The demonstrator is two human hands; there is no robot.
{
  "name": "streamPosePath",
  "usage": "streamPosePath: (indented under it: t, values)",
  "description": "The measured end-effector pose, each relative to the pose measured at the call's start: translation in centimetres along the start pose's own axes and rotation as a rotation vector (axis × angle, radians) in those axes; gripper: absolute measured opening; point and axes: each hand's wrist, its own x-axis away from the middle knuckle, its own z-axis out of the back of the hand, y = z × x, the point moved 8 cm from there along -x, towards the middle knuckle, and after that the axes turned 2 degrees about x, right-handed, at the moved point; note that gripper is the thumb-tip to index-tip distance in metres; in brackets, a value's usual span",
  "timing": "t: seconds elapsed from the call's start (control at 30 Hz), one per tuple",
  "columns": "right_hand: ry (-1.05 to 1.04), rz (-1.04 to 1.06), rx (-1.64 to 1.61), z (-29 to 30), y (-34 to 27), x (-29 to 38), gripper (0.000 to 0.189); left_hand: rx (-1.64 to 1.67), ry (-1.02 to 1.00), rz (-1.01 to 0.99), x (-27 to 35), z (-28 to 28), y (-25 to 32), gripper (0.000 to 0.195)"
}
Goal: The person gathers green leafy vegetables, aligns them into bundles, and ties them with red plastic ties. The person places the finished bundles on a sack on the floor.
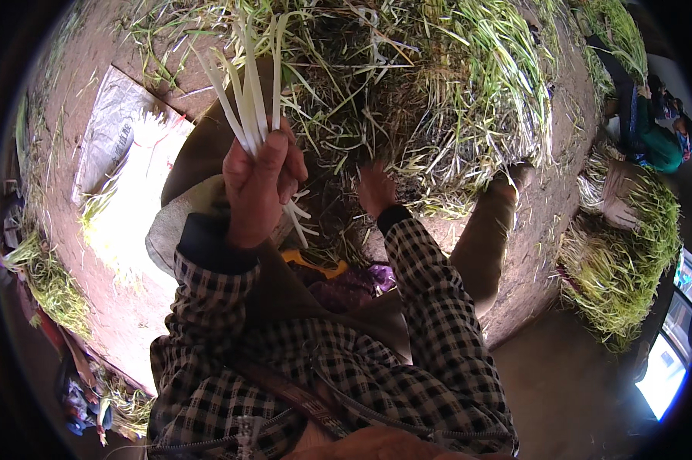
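My left hand (262, 181) is closed round a small bunch of pale plant stalks (252, 95); their long ends fan upward and the short cut-looking ends stick out below the fist. Lower and to the right, my right hand (376, 190) reaches over the dark, leaf-strewn ground at the near edge of a heap of green and pale stalks (438, 103). Its fingers are blurred and partly lost against the litter, so whether they hold anything does not show.
At left, a bundle of stalks (150, 167) with a red tie lies on a printed sack (107, 126). A large bundle of greens (616, 270) lies at right. Other people sit at the far right (659, 135) and lower left. Purple patterned cloth (346, 287) lies between my legs.
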Motion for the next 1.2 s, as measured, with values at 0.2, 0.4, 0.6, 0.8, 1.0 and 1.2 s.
streamPosePath:
  t: [0.2, 0.4, 0.6, 0.8, 1.0, 1.2]
  values:
    - [-0.190, 0.095, -0.122, -0.4, 0.9, 0.1, 0.021, -0.045, -0.016, 0.029, -0.3, -0.5, -0.7, 0.023]
    - [0.206, -0.218, -0.513, 8.4, 4.0, -8.6, 0.041, -0.116, 0.009, 0.029, -0.2, -0.5, -0.2, 0.026]
    - [0.297, -0.267, -0.711, 6.9, 5.2, -18.4, 0.062, -0.103, 0.007, 0.097, -0.3, 0.3, 0.6, 0.023]
    - [0.117, -0.413, -1.581, 6.1, -1.9, -24.7, 0.042, -0.113, 0.029, 0.164, -0.7, 1.2, 1.3, 0.018]
    - [0.286, -0.009, -1.731, 21.0, -10.3, -31.3, 0.014, -0.144, 0.040, 0.095, 0.1, 2.4, 2.3, 0.019]
    - [0.589, 0.030, -0.796, 16.3, -6.3, -33.9, 0.043, -0.151, 0.081, 0.070, 0.0, 1.8, 1.8, 0.017]
